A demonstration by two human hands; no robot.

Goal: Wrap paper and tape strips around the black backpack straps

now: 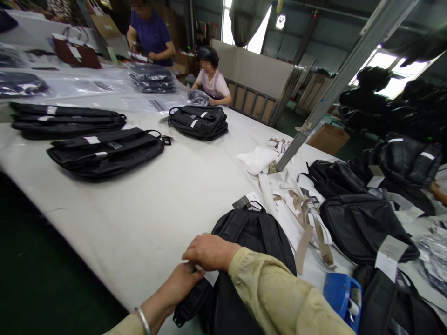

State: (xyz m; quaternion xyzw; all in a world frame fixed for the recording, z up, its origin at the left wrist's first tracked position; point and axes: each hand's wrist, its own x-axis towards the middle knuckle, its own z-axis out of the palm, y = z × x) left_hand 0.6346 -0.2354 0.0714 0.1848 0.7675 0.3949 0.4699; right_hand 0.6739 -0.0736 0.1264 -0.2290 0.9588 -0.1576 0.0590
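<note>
A black backpack point(240, 228) lies on the white table in front of me, its straps facing up and a hang tag point(240, 202) by its top loop. My left hand point(179, 284), with a silver bangle at the wrist, is closed at the backpack's left shoulder strap point(197, 295). Right against it, my right hand point(211, 251) curls over the same strap from above, fingers bent. A bit of white paper point(212, 278) shows on the strap below my right hand. The fingertips of both hands are partly hidden.
Black backpacks with white bands lie at left point(108, 151) and farther back point(199, 122). To the right are paper strips point(303, 218), a blue tape dispenser point(344, 298), more black bags point(363, 223) and a slanting metal post point(314, 116). Two people work across the table.
</note>
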